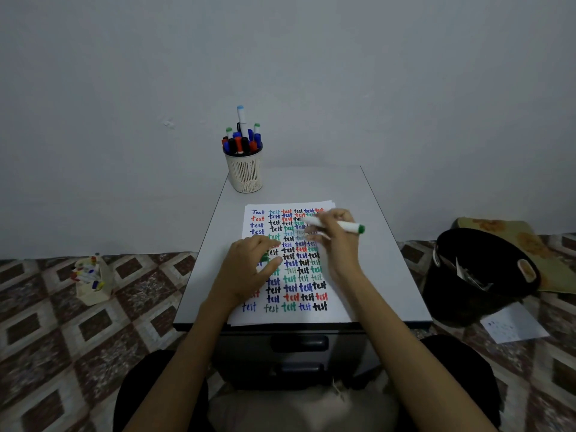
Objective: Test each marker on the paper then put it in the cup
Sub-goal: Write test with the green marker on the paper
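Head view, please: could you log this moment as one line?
right hand: grips green marker, tip toward paper | left hand: rests on paper | cup: holds markers

head view | high, facing forward-down | table (389,275) near, wall behind

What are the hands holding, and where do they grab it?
The right hand holds a green marker round the middle of its barrel. The left hand holds nothing; it rests on the paper.

"test" in rows across the paper (338,313)
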